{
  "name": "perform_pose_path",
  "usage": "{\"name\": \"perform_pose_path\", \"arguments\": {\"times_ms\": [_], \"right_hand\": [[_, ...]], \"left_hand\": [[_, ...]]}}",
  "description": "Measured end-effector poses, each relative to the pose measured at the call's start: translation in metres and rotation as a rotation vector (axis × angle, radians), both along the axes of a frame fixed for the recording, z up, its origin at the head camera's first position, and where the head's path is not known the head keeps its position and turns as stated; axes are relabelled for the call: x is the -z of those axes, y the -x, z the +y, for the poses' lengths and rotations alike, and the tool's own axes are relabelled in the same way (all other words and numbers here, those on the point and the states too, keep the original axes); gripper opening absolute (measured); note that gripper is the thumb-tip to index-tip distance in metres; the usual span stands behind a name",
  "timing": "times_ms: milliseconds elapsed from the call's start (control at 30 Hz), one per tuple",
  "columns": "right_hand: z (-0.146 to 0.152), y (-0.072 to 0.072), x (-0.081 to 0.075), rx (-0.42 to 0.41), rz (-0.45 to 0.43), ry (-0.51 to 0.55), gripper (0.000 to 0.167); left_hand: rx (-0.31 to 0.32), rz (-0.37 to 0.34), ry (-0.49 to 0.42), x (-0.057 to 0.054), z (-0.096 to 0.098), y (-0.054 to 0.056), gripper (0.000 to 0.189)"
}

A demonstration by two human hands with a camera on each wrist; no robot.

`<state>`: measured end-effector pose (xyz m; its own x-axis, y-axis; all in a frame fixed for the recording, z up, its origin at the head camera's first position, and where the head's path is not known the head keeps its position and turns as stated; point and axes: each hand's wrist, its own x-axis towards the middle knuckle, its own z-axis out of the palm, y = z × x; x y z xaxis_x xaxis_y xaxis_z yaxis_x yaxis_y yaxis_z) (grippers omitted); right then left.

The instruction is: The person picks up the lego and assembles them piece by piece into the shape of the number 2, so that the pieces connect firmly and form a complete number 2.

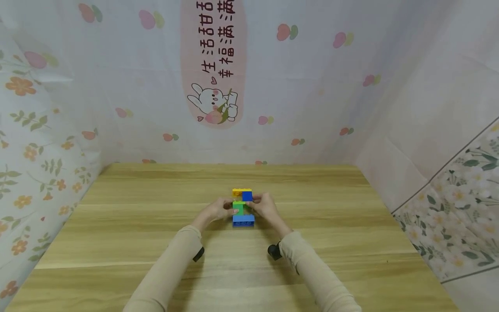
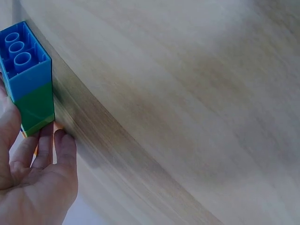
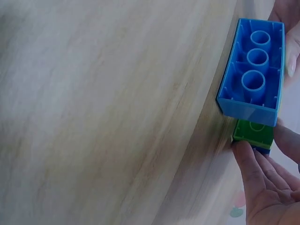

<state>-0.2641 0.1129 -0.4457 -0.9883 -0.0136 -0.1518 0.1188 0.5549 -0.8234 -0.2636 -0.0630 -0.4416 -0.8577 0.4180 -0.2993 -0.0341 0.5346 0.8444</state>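
Toy building bricks are joined in one stack that lies along the table, toward the back. A light blue brick [image 1: 243,219] is at the near end, its hollow underside facing me. Behind it come a green brick [image 1: 238,209], a lime green brick [image 1: 238,202], a dark blue brick [image 1: 247,196] and a yellow brick [image 1: 241,190]. My left hand [image 1: 218,209] grips the green brick from the left, thumb on its side. From the right, my right hand [image 1: 267,206] pinches the stack around the lime green brick [image 3: 253,136] and dark blue brick; its fingertips are partly hidden.
The wooden table [image 1: 319,225] extends on all sides of the bricks. A white cloth [image 1: 327,99] with fruit prints hangs behind it, and flowered cloth hangs at both sides. Black wrist cameras [image 1: 274,251] sit under both sleeves.
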Motion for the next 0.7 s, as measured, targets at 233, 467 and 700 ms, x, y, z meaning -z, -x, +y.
{"name": "perform_pose_path", "arguments": {"times_ms": [233, 467, 700], "right_hand": [[0.001, 0.002, 0.006, 0.02, -0.021, 0.005, 0.033], [0.001, 0.006, 0.015, 0.014, 0.016, -0.009, 0.031], [0.004, 0.001, 0.024, 0.01, 0.019, -0.031, 0.044]], "left_hand": [[0.014, -0.003, 0.024, 0.005, 0.001, 0.003, 0.04], [0.004, -0.006, 0.001, 0.012, 0.004, 0.007, 0.044], [-0.048, -0.003, -0.021, 0.017, 0.0, 0.002, 0.056]]}}
